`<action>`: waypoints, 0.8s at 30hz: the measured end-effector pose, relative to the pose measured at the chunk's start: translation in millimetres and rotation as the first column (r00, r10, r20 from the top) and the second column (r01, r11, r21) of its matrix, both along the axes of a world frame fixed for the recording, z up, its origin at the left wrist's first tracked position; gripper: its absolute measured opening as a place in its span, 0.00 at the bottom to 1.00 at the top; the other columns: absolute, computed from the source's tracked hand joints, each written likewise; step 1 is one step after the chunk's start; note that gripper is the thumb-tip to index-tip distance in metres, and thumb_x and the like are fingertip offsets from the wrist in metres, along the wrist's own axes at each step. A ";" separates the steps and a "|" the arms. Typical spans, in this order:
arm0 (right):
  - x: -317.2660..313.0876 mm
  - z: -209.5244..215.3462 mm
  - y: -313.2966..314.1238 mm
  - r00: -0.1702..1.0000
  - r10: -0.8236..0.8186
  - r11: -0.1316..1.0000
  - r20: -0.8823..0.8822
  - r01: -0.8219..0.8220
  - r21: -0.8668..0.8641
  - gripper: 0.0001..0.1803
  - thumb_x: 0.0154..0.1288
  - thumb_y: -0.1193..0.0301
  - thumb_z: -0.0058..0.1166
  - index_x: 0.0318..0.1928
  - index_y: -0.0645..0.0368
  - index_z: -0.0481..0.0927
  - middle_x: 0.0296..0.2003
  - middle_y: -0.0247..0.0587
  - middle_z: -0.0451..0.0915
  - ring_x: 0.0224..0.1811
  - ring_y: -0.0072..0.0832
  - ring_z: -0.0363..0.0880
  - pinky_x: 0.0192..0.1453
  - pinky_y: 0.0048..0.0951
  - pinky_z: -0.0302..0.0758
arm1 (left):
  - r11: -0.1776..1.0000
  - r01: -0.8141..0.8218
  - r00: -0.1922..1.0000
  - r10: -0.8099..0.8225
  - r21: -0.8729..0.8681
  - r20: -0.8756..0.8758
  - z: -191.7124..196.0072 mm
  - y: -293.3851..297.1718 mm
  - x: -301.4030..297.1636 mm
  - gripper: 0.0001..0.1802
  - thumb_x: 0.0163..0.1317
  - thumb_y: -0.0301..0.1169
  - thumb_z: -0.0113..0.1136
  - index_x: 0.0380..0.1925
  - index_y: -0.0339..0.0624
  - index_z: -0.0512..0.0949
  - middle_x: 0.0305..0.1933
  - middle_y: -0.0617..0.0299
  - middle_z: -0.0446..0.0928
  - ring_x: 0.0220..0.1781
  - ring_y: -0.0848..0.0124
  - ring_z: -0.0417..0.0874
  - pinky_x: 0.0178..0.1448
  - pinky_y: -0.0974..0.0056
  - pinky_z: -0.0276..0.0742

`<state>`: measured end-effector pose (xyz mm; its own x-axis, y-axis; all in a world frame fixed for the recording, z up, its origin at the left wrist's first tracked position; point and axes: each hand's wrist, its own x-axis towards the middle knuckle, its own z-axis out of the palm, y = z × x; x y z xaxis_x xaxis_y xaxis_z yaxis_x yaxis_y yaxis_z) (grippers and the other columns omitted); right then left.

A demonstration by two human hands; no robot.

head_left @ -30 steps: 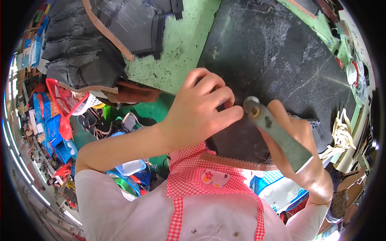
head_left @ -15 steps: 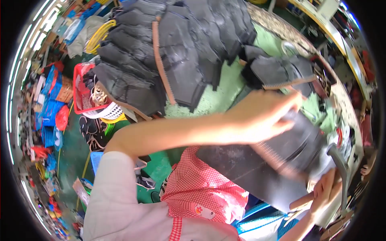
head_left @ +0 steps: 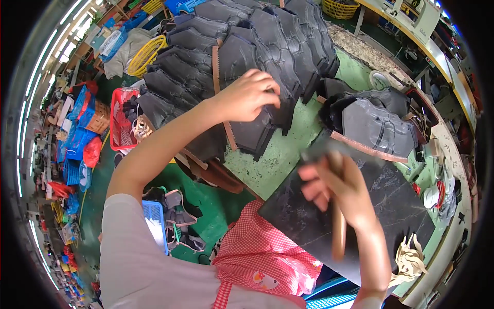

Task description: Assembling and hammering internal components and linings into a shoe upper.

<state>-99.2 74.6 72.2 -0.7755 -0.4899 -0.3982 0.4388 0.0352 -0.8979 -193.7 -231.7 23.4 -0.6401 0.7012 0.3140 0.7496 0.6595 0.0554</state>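
My left hand (head_left: pixel 251 95) is over the large pile of black leather boot uppers (head_left: pixel 247 56), its fingers loosely curled and apart, with nothing seen between them. Beneath it lies an upper (head_left: pixel 237 54) with a brown toothed-edge strip (head_left: pixel 216 69) along one side. My right hand (head_left: pixel 342 188) is closed around the wooden handle of a hammer (head_left: pixel 338 234); the hammer's head is smeared by motion. Below the hammer is a dark square slab (head_left: pixel 391 211) on the green worktable (head_left: pixel 252 170). Beyond it, another upper (head_left: pixel 378 126) with a brown toothed strip rests on a small stack.
A tape roll (head_left: pixel 380 80) sits at the table's back right. Crumpled tan gloves (head_left: pixel 410 260) lie at the slab's near right corner. A red basket (head_left: pixel 119 121) stands left of the table, with a blue basket (head_left: pixel 153 213) and sandals lower down.
My left hand has let go of an upper, now on the right stack, and moved left to the big pile. My right hand has brought the hammer left over the slab.
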 end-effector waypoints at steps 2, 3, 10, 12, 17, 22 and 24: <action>-35.6 -33.0 -33.4 0.952 -0.013 1.000 -0.305 0.005 -0.027 0.11 0.75 0.68 0.50 0.47 0.66 0.73 0.39 0.48 0.84 0.37 0.35 0.87 0.38 0.32 0.80 | 0.996 0.086 0.996 -0.086 -0.018 -0.028 -4.7 3.4 1.0 0.19 0.42 0.19 0.60 0.38 0.47 0.84 0.47 0.59 0.76 0.55 0.55 0.75 0.67 0.51 0.67; -57.1 -55.5 -47.5 0.878 0.013 0.997 -0.478 0.026 0.076 0.12 0.75 0.69 0.50 0.47 0.67 0.73 0.41 0.53 0.84 0.40 0.46 0.86 0.43 0.38 0.80 | 0.995 0.083 0.994 -0.086 -0.051 -0.071 -4.1 8.5 1.3 0.16 0.44 0.22 0.62 0.36 0.47 0.84 0.45 0.59 0.76 0.54 0.57 0.76 0.65 0.52 0.67; -91.4 -69.3 -98.2 0.769 0.221 0.865 -0.599 0.129 0.484 0.15 0.66 0.72 0.55 0.49 0.67 0.71 0.46 0.63 0.83 0.55 0.59 0.80 0.58 0.49 0.76 | 0.989 0.147 0.969 -0.150 0.025 0.195 13.7 -4.6 -6.6 0.12 0.43 0.18 0.57 0.29 0.41 0.79 0.42 0.55 0.75 0.51 0.56 0.77 0.54 0.54 0.75; -93.0 -75.4 -96.8 0.773 0.212 0.885 -0.598 0.109 0.454 0.14 0.68 0.72 0.54 0.48 0.67 0.70 0.47 0.63 0.83 0.56 0.59 0.79 0.58 0.51 0.75 | 0.956 0.097 0.947 -0.175 0.278 0.271 48.2 -15.7 -2.6 0.09 0.44 0.17 0.51 0.27 0.38 0.77 0.35 0.54 0.77 0.41 0.53 0.81 0.47 0.55 0.78; -91.7 -72.2 -100.9 0.780 0.212 0.886 -0.588 0.100 0.452 0.14 0.69 0.70 0.52 0.48 0.68 0.70 0.48 0.62 0.83 0.56 0.59 0.79 0.61 0.49 0.74 | 0.571 -0.012 0.988 -0.119 0.821 0.097 156.6 -48.0 22.7 0.15 0.63 0.40 0.65 0.34 0.40 0.74 0.33 0.63 0.73 0.40 0.68 0.77 0.47 0.61 0.74; -109.7 -88.2 -46.0 0.756 0.099 0.952 -0.647 0.119 0.283 0.19 0.75 0.61 0.52 0.48 0.68 0.75 0.39 0.60 0.85 0.38 0.52 0.87 0.41 0.45 0.82 | 0.939 -0.338 0.893 0.301 0.058 0.335 155.7 62.2 81.5 0.24 0.62 0.28 0.52 0.59 0.33 0.73 0.45 0.47 0.82 0.49 0.50 0.84 0.57 0.53 0.78; -80.8 -26.4 -24.6 0.919 -0.017 0.977 -0.395 0.100 0.190 0.18 0.74 0.59 0.55 0.43 0.64 0.77 0.32 0.44 0.84 0.24 0.29 0.80 0.27 0.31 0.75 | 0.985 -0.170 0.685 0.134 -0.022 0.716 95.3 90.3 105.1 0.20 0.59 0.24 0.51 0.53 0.35 0.73 0.42 0.44 0.79 0.47 0.41 0.80 0.50 0.48 0.76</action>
